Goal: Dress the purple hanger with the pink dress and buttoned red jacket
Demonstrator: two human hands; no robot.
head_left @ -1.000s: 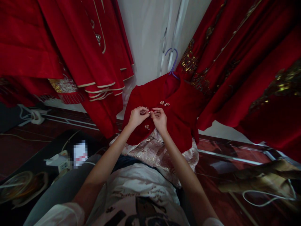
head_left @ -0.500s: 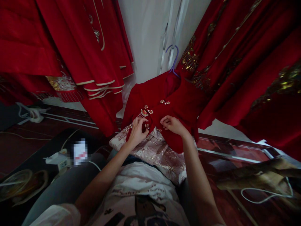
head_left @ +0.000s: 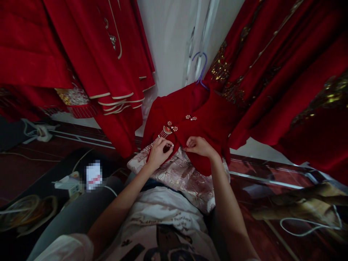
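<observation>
A red jacket [head_left: 217,108] on a purple hanger [head_left: 200,69] lies over my lap, its front parted at the lower end. Pale flower-shaped clasps [head_left: 191,117] and a fan-shaped brooch [head_left: 166,130] with hanging beads decorate it. My left hand [head_left: 160,154] pinches a flower-shaped clasp on the left front edge, the fingers mostly covering it. On the opposite edge, my right hand [head_left: 200,146] is closed with its fingertips at the matching clasp, which is nearly hidden. Beneath the jacket is a pale pink, shiny patterned cloth [head_left: 187,174].
Red garments [head_left: 103,72] hang on the left, and red garments with gold decoration [head_left: 272,72] hang on the right. A power strip [head_left: 67,184] with cables sits at lower left, near a clear round container [head_left: 24,214]. A brown bag [head_left: 307,206] with a white cord lies at right.
My left thumb and fingers have closed over the clasp that showed between them. My right fingertips have moved slightly down to the clasp on the other edge.
</observation>
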